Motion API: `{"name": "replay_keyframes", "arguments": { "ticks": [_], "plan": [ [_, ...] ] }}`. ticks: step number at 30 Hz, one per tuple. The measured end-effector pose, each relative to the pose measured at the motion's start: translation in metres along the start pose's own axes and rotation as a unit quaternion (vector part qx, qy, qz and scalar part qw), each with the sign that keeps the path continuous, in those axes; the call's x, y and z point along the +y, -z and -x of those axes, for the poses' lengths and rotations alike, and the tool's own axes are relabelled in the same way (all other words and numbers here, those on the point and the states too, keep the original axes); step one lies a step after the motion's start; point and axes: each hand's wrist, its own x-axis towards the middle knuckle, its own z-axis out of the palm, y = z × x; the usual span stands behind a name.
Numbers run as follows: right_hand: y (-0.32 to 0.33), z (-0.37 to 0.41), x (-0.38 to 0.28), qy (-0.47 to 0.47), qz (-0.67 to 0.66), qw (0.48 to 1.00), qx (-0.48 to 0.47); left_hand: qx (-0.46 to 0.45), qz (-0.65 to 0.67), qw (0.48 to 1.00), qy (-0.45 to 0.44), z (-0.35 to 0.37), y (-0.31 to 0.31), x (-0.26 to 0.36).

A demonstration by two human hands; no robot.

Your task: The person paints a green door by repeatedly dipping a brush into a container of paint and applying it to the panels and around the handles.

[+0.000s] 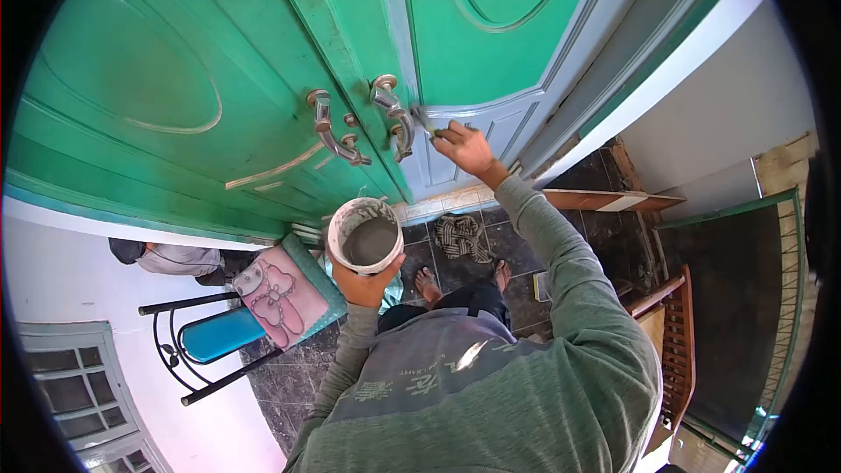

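My left hand (366, 285) is wrapped around the lower side of a white paint bucket (349, 217). Inside the bucket is grey paint (373, 242). My right hand (466, 151) grips a paintbrush (425, 121), its bristles at the grey-coated part of the right door leaf, close beside the metal door handle (402, 127). On this leaf the oval-moulded upper panel (499, 57) is green, while the frame strip and lower panel (484, 136) are grey. The left door leaf (201, 44) is green, with a second metal handle (326, 127).
A crumpled patterned cloth (462, 237) lies on the dark tiles near my bare feet (501, 275). At left stands a black-framed chair (162, 333) with a pink cushion (276, 298). Beyond it appears a capped person in grey (175, 260). A slatted wooden piece (681, 350) stands at right.
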Motion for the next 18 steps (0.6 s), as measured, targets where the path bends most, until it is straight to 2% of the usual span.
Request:
{"name": "replay_keyframes", "arguments": {
  "ticks": [2, 3, 4, 10, 13, 18],
  "plan": [
    [0.001, 0.017, -0.006, 0.020, -0.011, 1.000, 0.006, 0.003, -0.009, 1.000, 0.012, 0.015, 0.001, 0.003],
    [-0.018, -0.009, 0.011, 0.023, 0.002, 0.999, 0.039, 0.014, -0.014, 1.000, 0.000, -0.013, 0.003, -0.018],
    [-0.009, -0.026, 0.012, 0.021, 0.006, 0.998, 0.060, 0.022, -0.022, 1.000, 0.002, -0.015, 0.008, -0.018],
    [0.118, -0.123, 0.024, 0.034, 0.085, 0.975, 0.201, 0.032, 0.003, 0.999, 0.033, -0.016, 0.005, -0.005],
    [0.104, -0.115, 0.012, 0.032, 0.107, 0.972, 0.206, 0.049, -0.022, 0.998, 0.023, -0.021, 0.007, -0.004],
    [-0.005, -0.034, -0.004, 0.022, 0.033, 0.995, 0.097, 0.046, -0.020, 0.998, 0.046, -0.018, 0.014, -0.007]
  ]
}}
